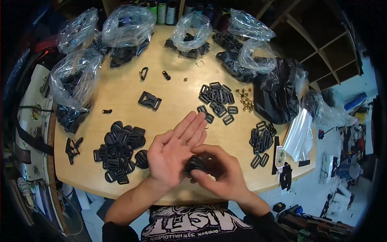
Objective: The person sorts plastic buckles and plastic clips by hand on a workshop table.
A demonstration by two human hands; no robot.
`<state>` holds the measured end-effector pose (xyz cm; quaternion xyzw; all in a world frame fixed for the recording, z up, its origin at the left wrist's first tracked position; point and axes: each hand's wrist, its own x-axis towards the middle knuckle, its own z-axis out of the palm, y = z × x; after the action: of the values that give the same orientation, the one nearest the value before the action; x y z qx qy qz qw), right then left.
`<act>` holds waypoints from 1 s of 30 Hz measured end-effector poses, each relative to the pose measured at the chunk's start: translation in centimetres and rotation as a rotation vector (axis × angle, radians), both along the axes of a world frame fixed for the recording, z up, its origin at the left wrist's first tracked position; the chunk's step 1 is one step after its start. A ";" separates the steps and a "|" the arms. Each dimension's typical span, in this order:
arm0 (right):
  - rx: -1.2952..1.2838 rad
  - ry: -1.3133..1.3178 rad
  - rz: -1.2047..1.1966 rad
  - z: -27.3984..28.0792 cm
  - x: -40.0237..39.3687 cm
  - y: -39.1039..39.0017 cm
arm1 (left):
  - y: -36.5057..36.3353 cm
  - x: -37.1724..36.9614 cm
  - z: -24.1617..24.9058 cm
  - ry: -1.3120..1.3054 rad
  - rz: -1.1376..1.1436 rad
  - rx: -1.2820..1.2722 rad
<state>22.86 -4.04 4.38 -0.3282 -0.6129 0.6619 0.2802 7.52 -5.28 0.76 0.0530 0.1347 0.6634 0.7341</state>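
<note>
My left hand [171, 155] is palm up and flat, fingers stretched out over the table's middle. A tiny shiny metal piece [184, 143] lies on it near the base of the fingers. Beside that palm, my right hand [219, 169] curls its fingers round a small bunch of black plastic buckles [195, 164]; blur hides their exact shape. Left of my hands is a heap of black plastic buckles [117, 151]. Beyond my fingertips lies a pile of black strap sliders [217, 94], with brass-coloured metal bits [245, 101] to its right.
A side-release buckle [150, 101], a snap hook [143, 73] and small black clips [73, 149] lie across the wooden table [161, 117]. Clear plastic bags [76, 76] of black parts line its back and left. More sliders [261, 139] and a black bag [276, 92] are at right.
</note>
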 end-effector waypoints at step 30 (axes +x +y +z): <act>0.613 -0.486 0.129 6.9 2.2 16.2 | -0.1 -0.1 0.3 0.149 -0.003 0.022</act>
<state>25.10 12.20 11.27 -0.3373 -0.8499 0.3676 0.1694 7.39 -5.40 1.06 0.1102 0.1816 0.6579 0.7225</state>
